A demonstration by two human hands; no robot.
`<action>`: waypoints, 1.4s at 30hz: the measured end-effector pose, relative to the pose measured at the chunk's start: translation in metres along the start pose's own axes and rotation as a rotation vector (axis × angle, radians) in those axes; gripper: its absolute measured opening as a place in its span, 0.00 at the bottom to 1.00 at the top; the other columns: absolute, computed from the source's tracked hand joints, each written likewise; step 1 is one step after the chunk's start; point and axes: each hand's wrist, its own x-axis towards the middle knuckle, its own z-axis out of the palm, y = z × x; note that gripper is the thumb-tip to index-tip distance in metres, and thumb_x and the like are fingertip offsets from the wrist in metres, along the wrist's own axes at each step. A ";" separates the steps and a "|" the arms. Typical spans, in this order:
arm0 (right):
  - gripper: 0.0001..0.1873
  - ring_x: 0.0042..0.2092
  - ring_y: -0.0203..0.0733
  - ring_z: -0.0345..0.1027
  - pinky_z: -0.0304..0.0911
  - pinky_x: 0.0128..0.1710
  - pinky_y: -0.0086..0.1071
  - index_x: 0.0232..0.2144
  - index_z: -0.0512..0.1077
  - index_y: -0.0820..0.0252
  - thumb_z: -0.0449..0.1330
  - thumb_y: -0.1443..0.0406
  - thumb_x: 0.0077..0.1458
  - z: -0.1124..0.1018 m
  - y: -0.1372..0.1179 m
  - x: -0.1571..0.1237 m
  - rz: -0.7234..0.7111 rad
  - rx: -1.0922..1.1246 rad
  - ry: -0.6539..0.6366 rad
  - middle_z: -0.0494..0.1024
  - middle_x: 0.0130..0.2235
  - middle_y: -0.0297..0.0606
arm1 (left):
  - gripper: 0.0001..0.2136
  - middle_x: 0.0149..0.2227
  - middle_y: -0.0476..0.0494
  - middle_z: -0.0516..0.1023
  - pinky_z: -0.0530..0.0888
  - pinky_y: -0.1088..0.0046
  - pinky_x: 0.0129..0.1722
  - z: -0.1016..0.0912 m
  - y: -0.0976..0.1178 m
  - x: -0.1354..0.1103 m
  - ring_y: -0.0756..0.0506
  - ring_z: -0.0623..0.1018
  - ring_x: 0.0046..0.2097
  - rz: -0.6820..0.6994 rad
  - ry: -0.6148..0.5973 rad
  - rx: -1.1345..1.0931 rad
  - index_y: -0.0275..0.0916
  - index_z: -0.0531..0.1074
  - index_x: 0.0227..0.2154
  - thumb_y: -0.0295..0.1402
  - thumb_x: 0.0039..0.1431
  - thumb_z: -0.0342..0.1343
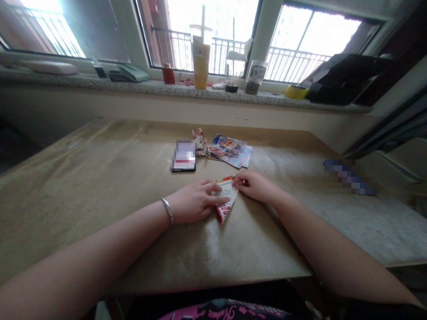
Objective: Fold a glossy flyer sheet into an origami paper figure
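A printed sheet of paper (227,194), folded to a triangle whose point faces me, lies on the table. My left hand (193,201), with a silver bracelet at its wrist, rests on the paper's left side, fingers stretched apart over it. At the upper right corner, the fingers of my right hand (251,184) are pinched on the paper's edge. Just beyond the paper are several colourful leaflets (231,150) in a loose pile. A crumpled or folded paper piece (200,144) touches the pile's left end.
A phone-like device (184,155), blurred, lies left of the leaflets. Far right on the table (110,178) is a blurred blue item (348,177). Along the windowsill (147,87) stand a cup of yellow drink (201,64), a red jar (168,74), clear containers and a black bag (343,80).
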 end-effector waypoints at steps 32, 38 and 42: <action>0.10 0.35 0.38 0.65 0.57 0.33 0.28 0.29 0.73 0.58 0.53 0.72 0.47 0.002 0.009 0.009 0.227 -0.158 0.152 0.74 0.35 0.37 | 0.19 0.54 0.41 0.65 0.63 0.62 0.56 -0.002 0.000 -0.001 0.41 0.65 0.55 -0.039 -0.069 -0.038 0.48 0.64 0.56 0.31 0.62 0.45; 0.08 0.36 0.39 0.66 0.56 0.32 0.28 0.28 0.72 0.57 0.53 0.69 0.49 0.001 0.010 0.013 0.280 -0.222 0.158 0.75 0.36 0.38 | 0.19 0.54 0.41 0.64 0.63 0.63 0.57 -0.002 -0.001 0.000 0.42 0.65 0.55 -0.045 -0.081 -0.033 0.48 0.64 0.56 0.31 0.63 0.45; 0.09 0.33 0.38 0.67 0.56 0.30 0.28 0.34 0.71 0.57 0.54 0.67 0.49 0.001 0.014 0.015 0.347 -0.204 0.188 0.76 0.34 0.37 | 0.19 0.54 0.41 0.64 0.63 0.63 0.56 -0.001 -0.002 -0.001 0.42 0.65 0.55 -0.038 -0.075 -0.033 0.48 0.63 0.56 0.31 0.62 0.45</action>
